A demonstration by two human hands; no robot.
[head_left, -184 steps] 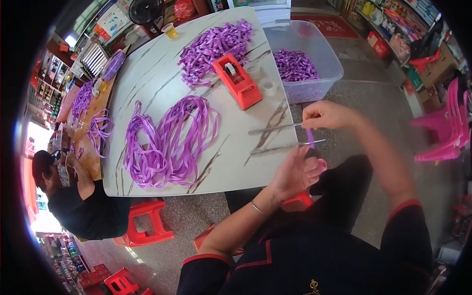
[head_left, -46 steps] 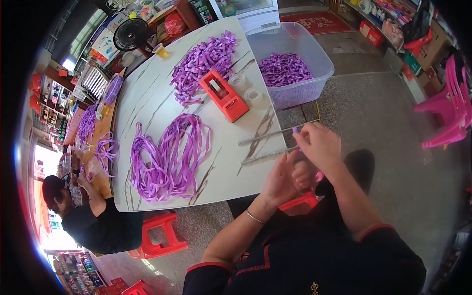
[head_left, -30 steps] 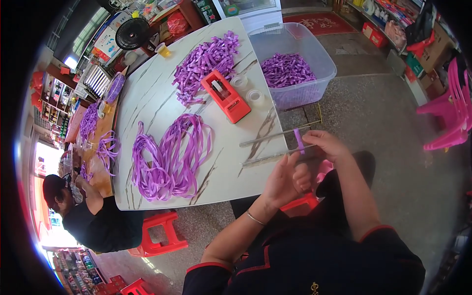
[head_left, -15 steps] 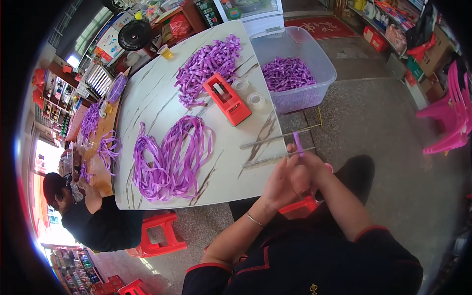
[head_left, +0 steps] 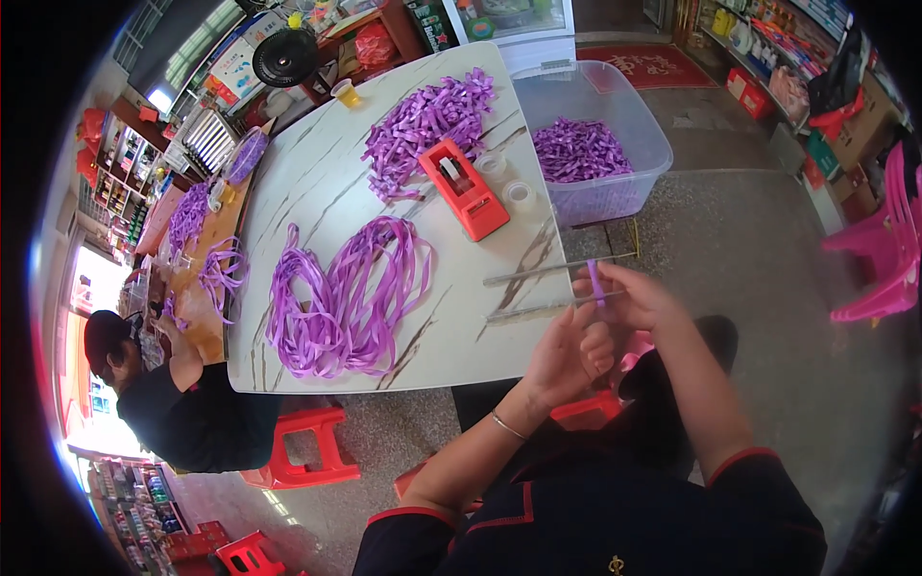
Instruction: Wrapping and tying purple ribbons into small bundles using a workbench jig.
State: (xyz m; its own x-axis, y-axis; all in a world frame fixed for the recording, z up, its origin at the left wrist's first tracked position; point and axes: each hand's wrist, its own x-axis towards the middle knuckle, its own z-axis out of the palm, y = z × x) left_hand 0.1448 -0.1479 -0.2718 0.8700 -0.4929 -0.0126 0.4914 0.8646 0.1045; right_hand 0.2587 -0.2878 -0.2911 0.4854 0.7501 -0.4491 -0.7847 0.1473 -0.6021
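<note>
Just off the table's right edge, a short strip of purple ribbon (head_left: 595,282) stands across two thin metal rods (head_left: 538,275). My right hand (head_left: 636,298) pinches this strip from the right, thumb and fingers around it. Below and left of it, my left hand (head_left: 567,357) has its fingers curled in, with the fingertips close to the strip's lower end. Whatever the left fingers hold is hidden. Long looped purple ribbons (head_left: 351,298) lie on the marble-patterned table (head_left: 451,331) to the left.
A heap of purple ribbon pieces (head_left: 432,130), a red tape dispenser (head_left: 466,189) and small clear cups (head_left: 519,195) are on the table. Beyond its right edge stands a clear plastic bin (head_left: 615,197) holding more pieces. At far left, a person (head_left: 182,403) works beside a wooden table.
My hands were close together around the strip; now the right hand has drawn away from the left, up and to the right, with its fingers at the strip. The view has shifted slightly.
</note>
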